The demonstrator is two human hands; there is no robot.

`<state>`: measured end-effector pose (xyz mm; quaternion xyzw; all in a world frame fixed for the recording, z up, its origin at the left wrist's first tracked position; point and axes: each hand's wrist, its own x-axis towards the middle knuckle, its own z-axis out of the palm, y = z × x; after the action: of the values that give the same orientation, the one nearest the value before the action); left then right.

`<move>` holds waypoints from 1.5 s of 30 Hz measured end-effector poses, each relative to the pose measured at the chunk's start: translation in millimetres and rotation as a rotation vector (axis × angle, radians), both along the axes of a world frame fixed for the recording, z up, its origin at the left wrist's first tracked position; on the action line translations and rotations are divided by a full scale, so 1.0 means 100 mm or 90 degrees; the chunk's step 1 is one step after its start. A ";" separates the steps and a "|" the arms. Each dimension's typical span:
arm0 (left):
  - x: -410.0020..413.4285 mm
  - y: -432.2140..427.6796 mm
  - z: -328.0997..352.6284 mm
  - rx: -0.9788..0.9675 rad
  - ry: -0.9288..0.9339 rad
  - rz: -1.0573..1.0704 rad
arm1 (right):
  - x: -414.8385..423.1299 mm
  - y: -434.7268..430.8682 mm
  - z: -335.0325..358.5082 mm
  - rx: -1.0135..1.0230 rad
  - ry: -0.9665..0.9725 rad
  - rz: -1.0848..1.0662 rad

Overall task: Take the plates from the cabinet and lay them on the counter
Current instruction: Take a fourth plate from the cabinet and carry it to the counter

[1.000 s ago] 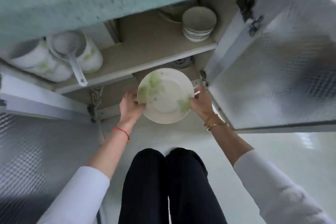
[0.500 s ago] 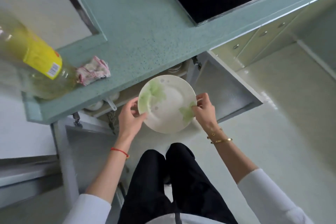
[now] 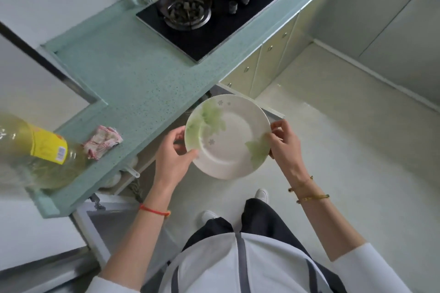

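We've got the plate (image 3: 228, 135) up out of the cabinet (image 3: 142, 164) now, fingers (image 3: 189, 154) of left hand (image 3: 171, 158) and right hand (image 3: 285, 146) gripping its rim, so only the desk (image 3: 133, 74) drop remains.

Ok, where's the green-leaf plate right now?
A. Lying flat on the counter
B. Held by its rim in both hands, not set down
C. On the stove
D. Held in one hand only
B: the left hand and the right hand grip opposite edges of the plate, which sits in front of the counter edge rather than resting on it.
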<state>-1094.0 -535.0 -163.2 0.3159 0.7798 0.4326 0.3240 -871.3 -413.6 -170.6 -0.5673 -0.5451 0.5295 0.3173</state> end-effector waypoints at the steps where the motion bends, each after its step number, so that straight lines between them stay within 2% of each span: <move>1: 0.07 0.07 0.04 0.002 -0.007 -0.016 | 0.09 0.02 0.05 0.004 0.005 -0.020; 11: 1.01 1.19 0.36 0.045 -0.033 -0.140 | 1.18 0.67 0.36 0.037 0.014 -0.172; 17: 1.67 1.96 0.41 0.064 -0.065 -0.152 | 1.86 1.34 0.47 0.062 0.021 -0.199; 23: 2.27 2.74 0.46 0.065 -0.049 -0.173 | 2.49 2.02 0.52 0.068 0.022 -0.231; 32: 2.84 3.99 0.55 0.061 -0.049 -0.230 | 3.05 3.03 0.50 0.065 0.021 -0.296; 45: 3.29 6.68 0.64 0.119 -0.041 -0.312 | 3.50 5.42 0.50 0.084 0.030 -0.375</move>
<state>-765.2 132.6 -99.6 0.5100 0.6259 0.4213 0.4131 -520.8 127.9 -121.0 -0.6666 -0.3827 0.3915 0.5059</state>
